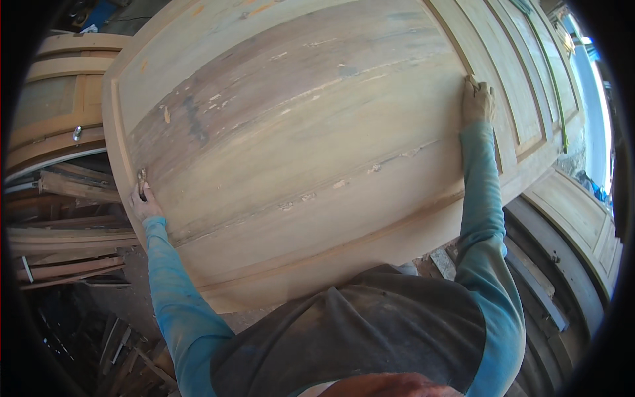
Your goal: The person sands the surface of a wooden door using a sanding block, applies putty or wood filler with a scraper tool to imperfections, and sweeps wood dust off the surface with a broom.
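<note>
A broad wooden door panel (297,172) lies flat in front of me, its bare planks patched and rough along the seams. My left hand (145,204) is at the panel's left edge, thumb and fingers closed on a small dark brownish piece (141,178) whose kind I cannot make out. Far to the right, my right hand (478,104) rests closed on the wood beside the raised moulding (452,34). Whether it grips anything is hidden by the curled fingers. Both arms are stretched out, wide apart.
Stacked timber strips (79,238) and a framed wooden door (53,112) stand at the left. On the right lie dark boards (555,264) and another panelled door (575,212). A green strip (552,79) crosses the panel's far right end. Wood scraps (132,357) lie low at left.
</note>
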A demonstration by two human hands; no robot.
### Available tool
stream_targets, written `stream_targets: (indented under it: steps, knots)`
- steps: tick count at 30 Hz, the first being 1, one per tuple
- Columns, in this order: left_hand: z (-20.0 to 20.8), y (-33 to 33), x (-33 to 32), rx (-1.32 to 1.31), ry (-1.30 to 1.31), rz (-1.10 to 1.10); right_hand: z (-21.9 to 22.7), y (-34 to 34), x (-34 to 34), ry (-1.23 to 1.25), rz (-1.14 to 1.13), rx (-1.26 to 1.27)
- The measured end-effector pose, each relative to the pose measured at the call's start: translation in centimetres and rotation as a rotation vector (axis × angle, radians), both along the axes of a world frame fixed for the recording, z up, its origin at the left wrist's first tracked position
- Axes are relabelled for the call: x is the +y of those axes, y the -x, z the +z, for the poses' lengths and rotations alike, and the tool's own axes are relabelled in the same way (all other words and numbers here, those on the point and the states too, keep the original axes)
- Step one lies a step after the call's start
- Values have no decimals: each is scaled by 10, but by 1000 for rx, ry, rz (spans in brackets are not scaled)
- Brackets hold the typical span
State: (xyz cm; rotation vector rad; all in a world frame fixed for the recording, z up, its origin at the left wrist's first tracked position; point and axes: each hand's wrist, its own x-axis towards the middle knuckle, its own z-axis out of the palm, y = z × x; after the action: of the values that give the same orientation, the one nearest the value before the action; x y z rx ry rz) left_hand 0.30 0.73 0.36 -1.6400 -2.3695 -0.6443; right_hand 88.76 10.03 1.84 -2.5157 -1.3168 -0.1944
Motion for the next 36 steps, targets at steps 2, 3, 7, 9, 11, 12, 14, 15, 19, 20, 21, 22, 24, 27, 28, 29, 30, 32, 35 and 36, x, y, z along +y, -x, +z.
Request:
stream_targets:
  steps: [2,3,7,9,11,12,14,15,19,20,21,22,24,27,28,29,30,32,35,36]
  knots:
    - [-2,-1,-6,-12,15,12,12,20,-5,9,-30,78]
    - [-4,2,-10,-10,8,11,21,43,-8,-55,47,-5]
    - [-4,4,-10,-36,5,27,28,131,-48,-143,586,98]
    - [-10,7,-9,30,-6,4,13,86,-43,-173,552,-95]
    - [-12,5,-3,56,-26,-3,13,31,-31,-120,166,-76]
    - [-11,7,1,44,-27,-16,16,9,-31,-4,39,82]
    - [-14,13,-2,17,-40,-10,17,40,-50,38,373,-92]
    - [-16,11,-4,14,-31,11,18,48,-58,68,536,-184]
    - [-18,17,-4,71,-30,2,21,32,-73,-97,335,-77]
    - [-19,18,-3,92,-41,-12,17,30,-78,-99,344,-55]
    - [-14,23,-3,92,-37,-4,10,29,-85,-101,355,-33]
    - [-13,20,-5,78,-35,14,11,26,-86,-103,376,-24]
    - [-17,8,-5,23,-41,29,11,30,-95,-68,506,-7]
    - [-7,3,-4,7,-10,40,1,-1,-93,8,442,-394]
    - [-8,7,-4,27,17,57,13,11,-84,-77,21,16]
    - [-12,7,-2,34,44,71,12,23,-82,9,184,-204]
    - [-12,10,0,37,17,61,10,42,-81,92,347,-425]
    - [-15,13,-4,33,-27,45,12,110,-83,99,548,-84]
    - [-18,20,2,53,-26,7,9,252,-111,-167,940,293]
    - [-17,23,-1,81,-22,9,11,250,-106,-157,901,278]
